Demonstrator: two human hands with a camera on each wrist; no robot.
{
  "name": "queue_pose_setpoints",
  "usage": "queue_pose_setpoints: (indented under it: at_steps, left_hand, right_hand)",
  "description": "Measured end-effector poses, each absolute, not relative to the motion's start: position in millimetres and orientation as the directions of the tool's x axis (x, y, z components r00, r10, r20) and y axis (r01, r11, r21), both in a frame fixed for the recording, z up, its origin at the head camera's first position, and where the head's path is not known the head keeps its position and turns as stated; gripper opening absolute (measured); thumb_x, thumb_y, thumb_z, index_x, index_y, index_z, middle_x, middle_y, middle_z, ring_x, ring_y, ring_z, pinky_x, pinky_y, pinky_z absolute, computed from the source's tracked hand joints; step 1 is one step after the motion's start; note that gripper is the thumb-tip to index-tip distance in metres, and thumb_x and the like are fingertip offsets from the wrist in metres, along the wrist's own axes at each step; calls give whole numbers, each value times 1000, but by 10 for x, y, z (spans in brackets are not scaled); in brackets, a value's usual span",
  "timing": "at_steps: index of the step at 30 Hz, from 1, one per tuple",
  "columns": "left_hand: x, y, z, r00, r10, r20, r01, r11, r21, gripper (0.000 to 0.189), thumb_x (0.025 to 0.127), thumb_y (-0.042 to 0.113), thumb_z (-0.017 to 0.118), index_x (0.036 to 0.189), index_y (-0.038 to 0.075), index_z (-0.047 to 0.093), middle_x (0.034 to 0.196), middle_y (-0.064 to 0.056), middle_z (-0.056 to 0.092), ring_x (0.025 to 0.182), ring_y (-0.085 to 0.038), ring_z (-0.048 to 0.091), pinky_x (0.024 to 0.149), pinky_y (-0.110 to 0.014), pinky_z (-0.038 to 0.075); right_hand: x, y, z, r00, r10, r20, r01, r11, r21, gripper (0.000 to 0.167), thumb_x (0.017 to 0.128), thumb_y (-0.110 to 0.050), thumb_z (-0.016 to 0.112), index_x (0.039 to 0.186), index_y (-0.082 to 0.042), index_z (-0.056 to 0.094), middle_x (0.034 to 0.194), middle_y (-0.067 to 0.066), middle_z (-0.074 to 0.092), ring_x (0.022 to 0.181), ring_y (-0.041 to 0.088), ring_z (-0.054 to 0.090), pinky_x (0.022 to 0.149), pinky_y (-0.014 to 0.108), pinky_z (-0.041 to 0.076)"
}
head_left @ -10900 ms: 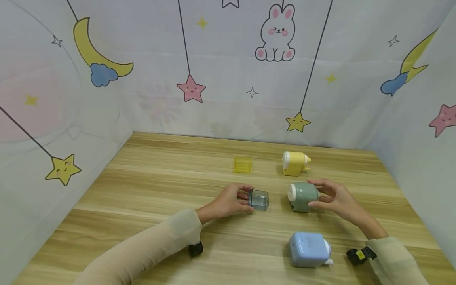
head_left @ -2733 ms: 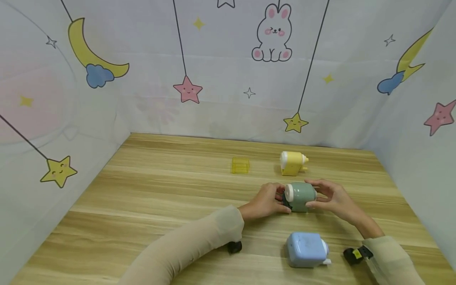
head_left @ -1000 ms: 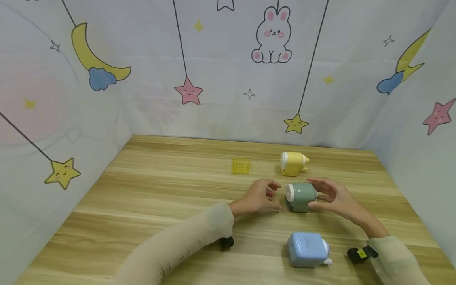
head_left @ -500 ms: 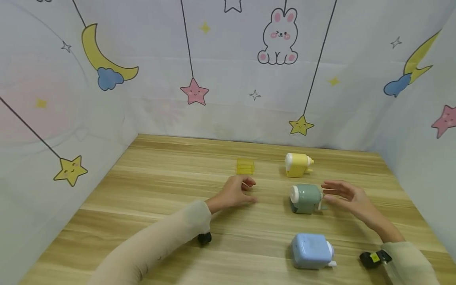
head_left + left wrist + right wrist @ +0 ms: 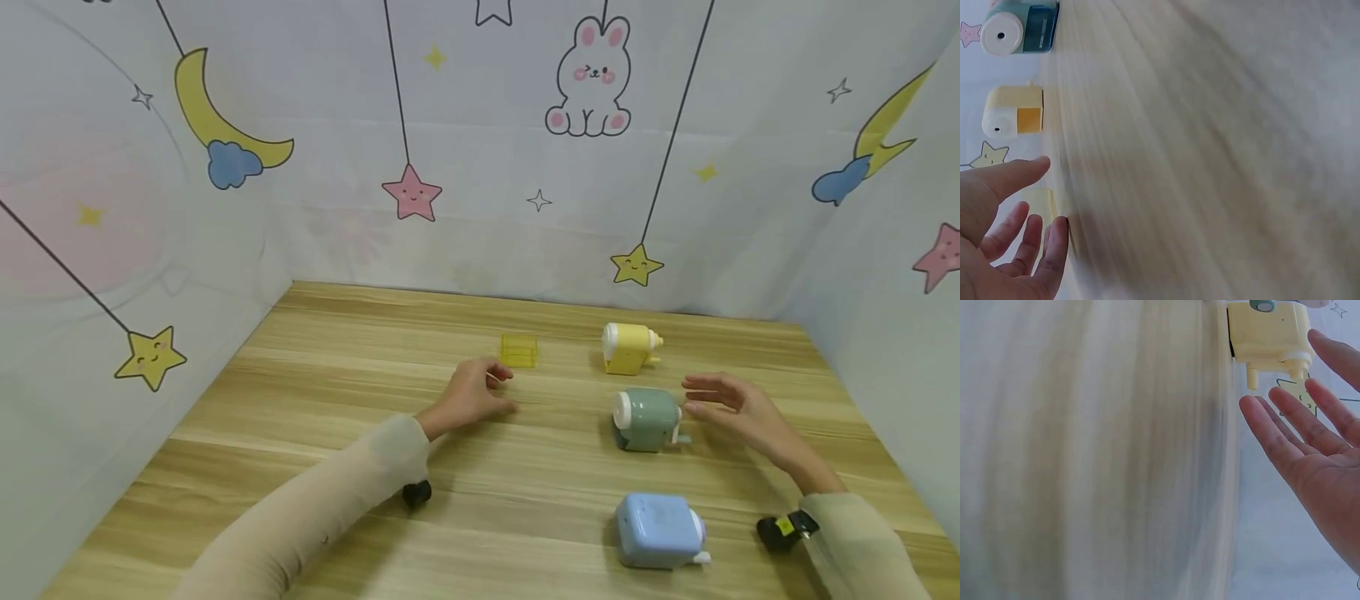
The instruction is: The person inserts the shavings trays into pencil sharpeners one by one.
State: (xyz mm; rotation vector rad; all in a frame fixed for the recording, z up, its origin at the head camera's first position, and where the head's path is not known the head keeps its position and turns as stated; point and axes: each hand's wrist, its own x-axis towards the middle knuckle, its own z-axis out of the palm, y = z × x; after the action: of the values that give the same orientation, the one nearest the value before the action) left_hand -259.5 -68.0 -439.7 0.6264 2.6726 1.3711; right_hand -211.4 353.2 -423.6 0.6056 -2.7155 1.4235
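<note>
A green hand-crank pencil sharpener (image 5: 651, 419) stands on the table with its dark clear shavings drawer (image 5: 1039, 28) in its base. Behind it is a yellow pencil sharpener (image 5: 628, 348), with an open hollow low in its body in the left wrist view. To the left lies a clear yellow shavings drawer (image 5: 519, 351). My left hand (image 5: 468, 393) hovers just in front of this drawer, fingers apart and holding nothing. My right hand (image 5: 742, 417) is raised right of the green sharpener's crank, fingers loosely extended, touching nothing.
A blue pencil sharpener (image 5: 658, 531) stands nearest the front, its white crank to the right. The wooden table (image 5: 360, 342) meets a printed cloth backdrop (image 5: 480, 242) at the back and on both sides.
Earlier, my left hand brought the dark drawer to the green sharpener, steadied by my right hand. Both hands have since come away: left toward the yellow drawer, right off the crank side.
</note>
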Motion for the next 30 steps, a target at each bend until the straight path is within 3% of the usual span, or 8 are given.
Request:
queue_pose_setpoints:
  at_steps: [5, 16, 24, 30]
  left_hand:
    - [-2679, -755, -4395, -944, 312, 104, 263, 524, 810, 37, 79, 8, 86, 108, -3, 65, 110, -15, 67, 99, -31, 66, 86, -37, 57]
    - [-2912, -862, -4445, -980, 190, 59, 149, 503, 851, 54, 78, 7, 86, 122, -4, 58, 114, -19, 63, 102, -30, 63, 89, -40, 55]
    - [-3015, -860, -4462, -976, 212, 51, 148, 475, 867, 68, 78, 7, 87, 137, -1, 53, 123, -17, 60, 103, -28, 62, 87, -38, 57]
    - [-3065, -823, -4469, -962, 271, 44, 166, 447, 879, 75, 79, 4, 85, 144, -1, 48, 130, -18, 56, 105, -29, 63, 88, -36, 57]
  right_hand:
    - [-2218, 3530, -4212, -932, -316, 180, -331, 533, -779, 46, 98, -12, 65, 137, 8, 51, 132, 30, 56, 110, 8, 63, 83, 15, 53]
    - [-2475, 3494, -4144, -945, -293, 145, -294, 572, -766, 52, 98, -20, 67, 140, 5, 49, 136, 24, 56, 117, 29, 59, 83, 13, 51]
    - [-2684, 3452, -4145, -944, -289, 159, -297, 537, -789, 56, 96, -17, 70, 142, 6, 47, 136, 26, 55, 116, 25, 61, 83, 14, 52]
    - [-2801, 3375, -4130, -942, -299, 155, -296, 519, -802, 60, 94, -16, 72, 144, 5, 46, 138, 26, 53, 119, 41, 56, 84, 15, 52]
